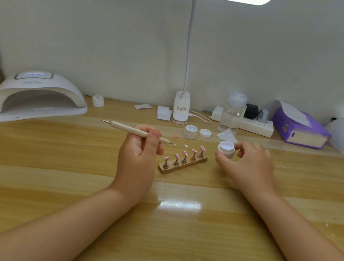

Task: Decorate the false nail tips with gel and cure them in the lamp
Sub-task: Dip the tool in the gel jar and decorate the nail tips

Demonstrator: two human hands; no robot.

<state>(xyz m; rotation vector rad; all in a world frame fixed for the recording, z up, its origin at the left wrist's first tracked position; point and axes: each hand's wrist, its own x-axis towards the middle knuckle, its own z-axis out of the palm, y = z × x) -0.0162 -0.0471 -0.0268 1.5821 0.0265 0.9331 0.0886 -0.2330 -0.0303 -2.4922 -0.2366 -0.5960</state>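
Several pink false nail tips (185, 153) stand on small metal holders along a wooden strip (184, 166) in the middle of the table. My left hand (140, 150) grips a wooden dotting tool (127, 128) just left of the strip, its fine tip pointing right toward a loose white nail tip (185, 146). My right hand (247, 164) holds a small open white gel pot (226, 149) to the right of the strip. The white curing lamp (37, 96) sits at the far left with its mouth facing me.
A closed gel pot (190, 131) and a loose lid (205, 133) sit behind the strip, beside a loose pink tip (176, 137). Further back are a clip desk lamp (181, 109), a clear pump bottle (232, 114), a power strip (254, 126), a purple tissue box (300, 128) and another pot (98, 101).
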